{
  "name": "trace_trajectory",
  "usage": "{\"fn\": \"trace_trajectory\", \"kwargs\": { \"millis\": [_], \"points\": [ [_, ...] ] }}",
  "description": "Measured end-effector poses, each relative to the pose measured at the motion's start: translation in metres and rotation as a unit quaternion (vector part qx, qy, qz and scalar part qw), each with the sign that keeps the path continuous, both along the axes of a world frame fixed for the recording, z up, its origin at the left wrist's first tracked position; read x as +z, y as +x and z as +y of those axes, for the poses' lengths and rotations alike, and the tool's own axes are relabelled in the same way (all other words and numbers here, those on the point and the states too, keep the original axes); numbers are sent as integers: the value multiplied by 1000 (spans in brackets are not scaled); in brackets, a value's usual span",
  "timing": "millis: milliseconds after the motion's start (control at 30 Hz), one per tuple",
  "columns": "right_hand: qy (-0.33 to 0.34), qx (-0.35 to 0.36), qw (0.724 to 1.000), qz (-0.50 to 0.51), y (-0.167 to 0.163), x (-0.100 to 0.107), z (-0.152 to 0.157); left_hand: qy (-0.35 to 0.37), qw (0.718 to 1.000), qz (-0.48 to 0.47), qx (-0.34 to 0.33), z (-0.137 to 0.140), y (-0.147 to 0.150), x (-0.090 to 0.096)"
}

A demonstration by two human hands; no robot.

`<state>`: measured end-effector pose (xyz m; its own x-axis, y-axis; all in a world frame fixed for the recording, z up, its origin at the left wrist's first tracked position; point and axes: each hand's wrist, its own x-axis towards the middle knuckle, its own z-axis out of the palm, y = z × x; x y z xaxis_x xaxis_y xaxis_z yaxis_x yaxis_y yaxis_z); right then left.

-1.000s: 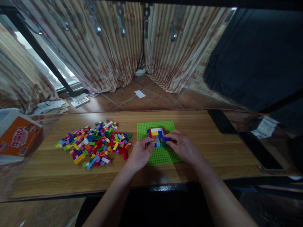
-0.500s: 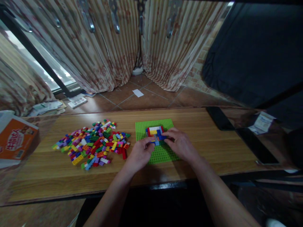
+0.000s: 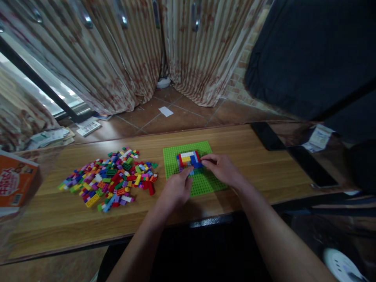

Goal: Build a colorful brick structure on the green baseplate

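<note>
A green baseplate (image 3: 205, 188) lies on the wooden table, carrying a low build of toy bricks (image 3: 185, 154) with red, white, yellow and blue parts. At the build's right front corner, a blue brick (image 3: 197, 164) is pinched at its edge by my right hand (image 3: 221, 169). My left hand (image 3: 178, 188) is closed at the build's front side, its index fingertip against the small bricks there. Whatever lies between that finger and the thumb is hidden. The left hand covers the plate's front left part.
Left of the plate spreads a heap of loose mixed bricks (image 3: 111, 178). An orange and white box (image 3: 16, 182) stands at the table's left end. Two flat black devices (image 3: 313, 166) lie on the right. Striped curtains (image 3: 123, 58) hang beyond the table.
The whole view has shifted slightly. My left hand has drawn a little back from the build's front, with the index finger more stretched. My right hand stays at the blue brick.
</note>
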<state>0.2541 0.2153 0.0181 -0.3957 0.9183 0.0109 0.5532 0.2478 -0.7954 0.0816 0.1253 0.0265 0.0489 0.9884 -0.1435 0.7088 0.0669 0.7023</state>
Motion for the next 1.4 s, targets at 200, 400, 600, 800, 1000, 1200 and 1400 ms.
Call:
{"fn": "trace_trajectory", "kwargs": {
  "millis": [200, 400, 600, 800, 1000, 1200, 1400],
  "points": [
    [-16, -40, 999, -22, -9, 5, -2, -12, 999, 45, 6, 1, 3, 2],
    [-27, -66, 997, -1, -13, 1, -1, 5, 999, 42, 27, 0, 4, 1],
    [-52, -97, 994, -1, -15, -3, 1, -7, 994, 108, -9, -1, 6, 1],
    [-79, -110, 991, -6, -17, -4, 5, -50, 977, 203, -35, 0, 19, 3],
    [-90, -91, 992, 2, -18, -8, 9, -70, 960, 269, -46, 1, 34, 11],
    [-84, -88, 992, 17, -16, -10, 7, -45, 969, 241, -25, 0, 29, 4],
    [-198, -101, 962, 160, -7, -2, 8, 21, 991, 124, 43, -2, 17, -2]
  ]
}}
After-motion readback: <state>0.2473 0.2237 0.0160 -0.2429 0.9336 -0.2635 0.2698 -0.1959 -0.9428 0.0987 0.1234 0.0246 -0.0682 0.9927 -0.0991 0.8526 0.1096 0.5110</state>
